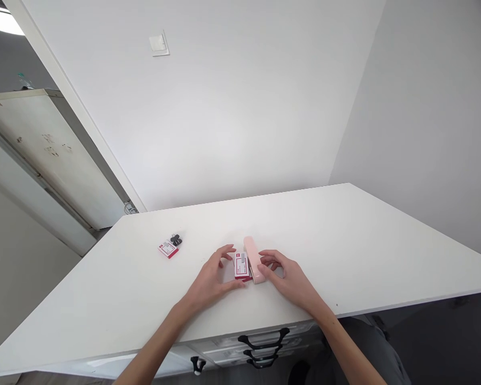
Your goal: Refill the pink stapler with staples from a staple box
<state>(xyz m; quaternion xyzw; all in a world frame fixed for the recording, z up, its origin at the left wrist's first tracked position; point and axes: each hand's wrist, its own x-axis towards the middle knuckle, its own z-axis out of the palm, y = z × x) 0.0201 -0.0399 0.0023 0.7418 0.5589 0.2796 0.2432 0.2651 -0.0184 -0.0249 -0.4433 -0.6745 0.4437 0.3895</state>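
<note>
A pale pink stapler (253, 259) lies on the white table, its long side pointing away from me. Directly left of it, a small white-and-red box (241, 264), which looks like a staple box, rests on another red-edged piece mostly hidden beneath. My left hand (212, 278) curves around the box's left side with fingers apart, the thumb by its near edge and the fingertips by its far corner. Against the stapler's right side, my right hand (286, 275) has its thumb and index fingertip touching or nearly touching it, the other fingers loosely curled.
Farther left on the table (344, 230) lies a second white-and-red box (168, 248), with small black objects (176, 240) beside it. Behind the table rises a white wall with a switch (159, 44). Drawers with black handles (264, 342) sit under the front edge.
</note>
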